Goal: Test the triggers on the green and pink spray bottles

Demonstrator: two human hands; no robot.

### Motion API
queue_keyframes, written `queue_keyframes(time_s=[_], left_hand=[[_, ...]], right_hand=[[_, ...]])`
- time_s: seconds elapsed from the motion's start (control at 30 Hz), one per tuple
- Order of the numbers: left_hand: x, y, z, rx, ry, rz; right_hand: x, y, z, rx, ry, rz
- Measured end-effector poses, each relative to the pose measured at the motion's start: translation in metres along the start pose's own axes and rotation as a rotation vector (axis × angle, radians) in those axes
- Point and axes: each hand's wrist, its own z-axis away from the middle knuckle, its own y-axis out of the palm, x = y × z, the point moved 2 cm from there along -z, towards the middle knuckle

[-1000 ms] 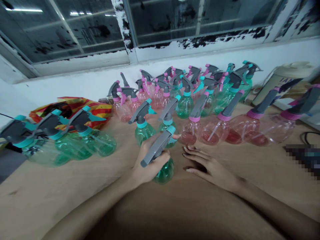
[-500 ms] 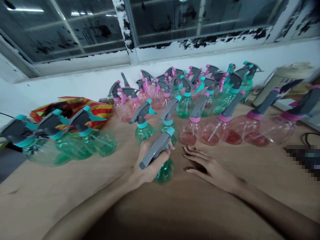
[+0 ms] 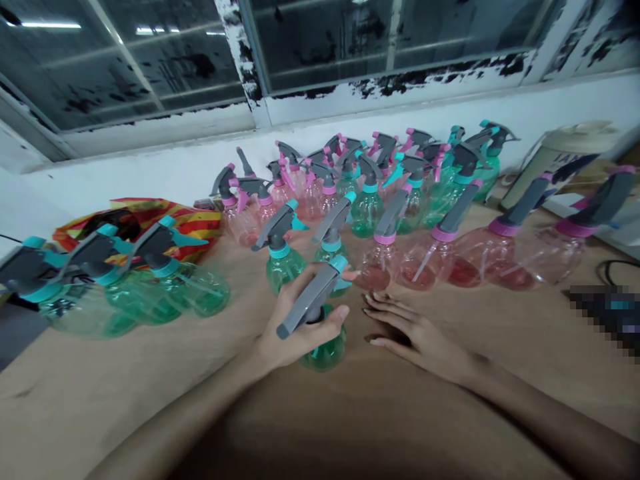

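A green spray bottle (image 3: 326, 350) with a grey and teal trigger head stands upright on the table in front of me. Around its neck is my left hand (image 3: 295, 327), thumb and fingers spread apart in a loosened hold. My right hand (image 3: 417, 330) lies flat on the table to the right of that bottle, its fingers stretched out and holding nothing. Just beyond my left hand stand two more green spray bottles, one on the left (image 3: 285, 267) and one on the right (image 3: 327, 252). Pink spray bottles (image 3: 376, 272) line up beyond my right hand.
Several green spray bottles (image 3: 210, 297) stand at the left by a red and yellow bag (image 3: 200, 227). A crowd of pink and green bottles (image 3: 367, 217) fills the back by the wall. A beige jug (image 3: 565, 157) and a pixelated dark object (image 3: 605, 313) are at the right.
My left thumb and fingers have spread apart around the bottle's neck, where they were wrapped closer. The right hand stays flat. The view has shifted slightly.
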Motion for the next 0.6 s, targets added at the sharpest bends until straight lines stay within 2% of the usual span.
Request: queue_keyframes(time_s=[0.17, 0.33, 0.43, 0.6], left_hand=[[-0.003, -0.001, 0.001, -0.013, -0.008, 0.003], [-0.003, -0.003, 0.001, -0.024, 0.095, -0.048], [0.003, -0.004, 0.003, -0.029, 0.116, -0.090], [0.016, -0.008, 0.019, -0.087, 0.055, -0.010]], right_hand=[[0.000, 0.001, 0.000, 0.023, 0.012, 0.014], [0.001, 0.000, 0.000, 0.027, 0.018, 0.024], [0.002, -0.001, -0.001, 0.013, 0.002, 0.015], [0.002, -0.001, -0.002, 0.001, -0.005, 0.017]])
